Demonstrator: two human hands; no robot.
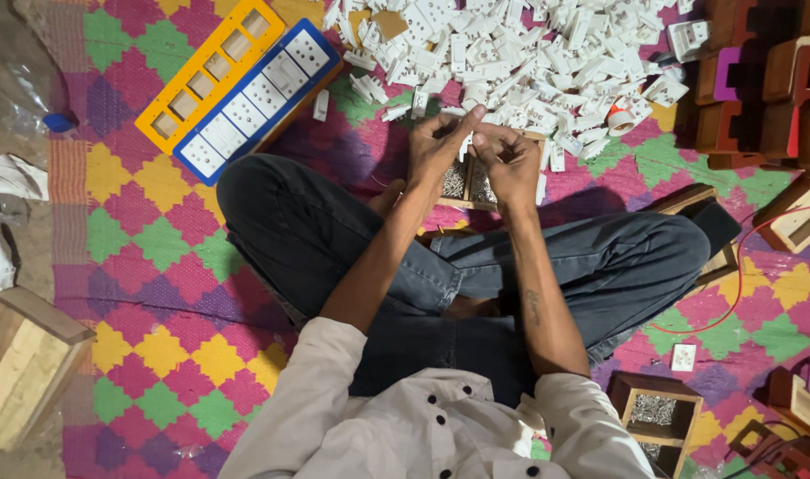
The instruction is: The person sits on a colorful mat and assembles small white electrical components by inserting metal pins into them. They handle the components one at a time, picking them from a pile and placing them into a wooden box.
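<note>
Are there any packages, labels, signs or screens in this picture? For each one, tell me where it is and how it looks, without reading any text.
No screens, signs or printed labels can be made out.
Clear plastic bag: top left corner, crumpled, transparent.
Wooden box: bottom right, brown, open, with small silvery parts inside.
Small wooden tray: under the left hand and right hand, two compartments of silvery parts.
Wooden block: left edge, pale, plain.

One head-worn camera looks steeply down, close over the sitter's crossed legs (476,266) and patterned mat (156,293).
</note>
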